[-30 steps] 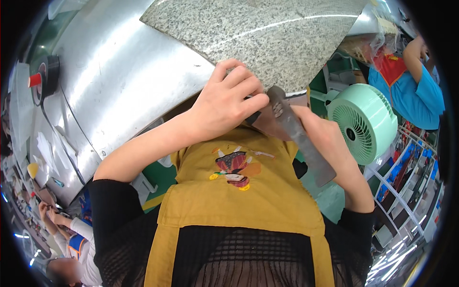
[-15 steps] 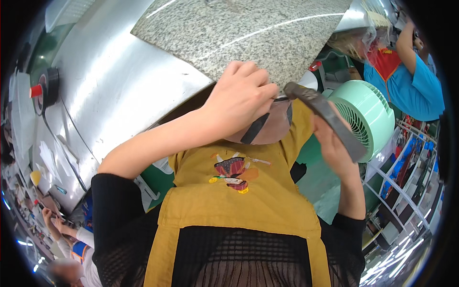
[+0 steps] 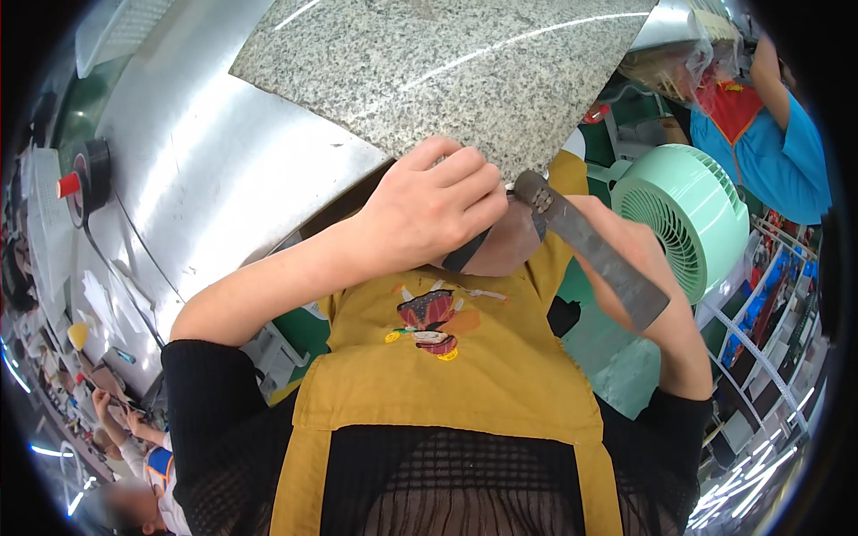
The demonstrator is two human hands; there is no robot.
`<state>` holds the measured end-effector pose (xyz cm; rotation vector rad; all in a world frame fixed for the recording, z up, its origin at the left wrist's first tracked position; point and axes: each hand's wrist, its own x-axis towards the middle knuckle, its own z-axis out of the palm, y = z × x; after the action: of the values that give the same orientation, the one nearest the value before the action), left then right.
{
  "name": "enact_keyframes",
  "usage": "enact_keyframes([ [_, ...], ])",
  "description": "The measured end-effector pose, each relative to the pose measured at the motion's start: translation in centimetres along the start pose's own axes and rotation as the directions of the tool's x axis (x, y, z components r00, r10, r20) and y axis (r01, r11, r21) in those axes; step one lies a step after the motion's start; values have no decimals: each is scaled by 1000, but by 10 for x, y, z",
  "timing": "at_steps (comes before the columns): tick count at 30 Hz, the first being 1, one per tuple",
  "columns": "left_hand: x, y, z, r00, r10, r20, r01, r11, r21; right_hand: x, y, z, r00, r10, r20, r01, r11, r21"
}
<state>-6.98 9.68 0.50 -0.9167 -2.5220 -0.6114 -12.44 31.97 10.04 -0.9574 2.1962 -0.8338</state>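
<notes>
A granite slab [image 3: 447,71] lay on a steel bench [image 3: 206,179]. Below its edge the left hand [image 3: 433,210] gripped a dark strip [image 3: 466,252]; the right hand [image 3: 639,259] clasped a file [image 3: 590,246] beside a green fan [image 3: 684,210].

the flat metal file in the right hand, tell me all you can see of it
The flat metal file is a long, narrow grey bar with a dull, worn surface and a squared lower end. It slants from upper left, by the edge of the granite slab, down to the lower right, in front of the mint-green fan. The right hand holds it from behind. Its upper tip meets the dark piece gripped in the left hand.
</notes>
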Motion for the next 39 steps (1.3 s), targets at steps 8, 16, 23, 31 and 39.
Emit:
enact_keyframes([
  [8, -1, -3, -2, 998, -62, 21, 63, 997, -36, 5, -7, 11, 999, 32, 20, -28, 984, -177],
  [16, -6, -18, -7, 998, -11, 58, 19, 988, -152, 5, -4, 1, 997, 57, -59, -52, 994, 91],
  [23, -11, -17, -3, 998, 59, -8, -60, 994, -87, 6, -7, 1, 998, 24, 50, -20, 997, -70],
  [31, -10, -19, -2, 1000, -13, 5, 13, 992, -128, 5, -11, 16, 1000, -2, 24, 6, 988, -157],
  [39, -15, -23, -4, 1000, 4, -23, -7, 989, -145, -1, -4, 13, 997, 45, -67, -43, 999, 28],
])
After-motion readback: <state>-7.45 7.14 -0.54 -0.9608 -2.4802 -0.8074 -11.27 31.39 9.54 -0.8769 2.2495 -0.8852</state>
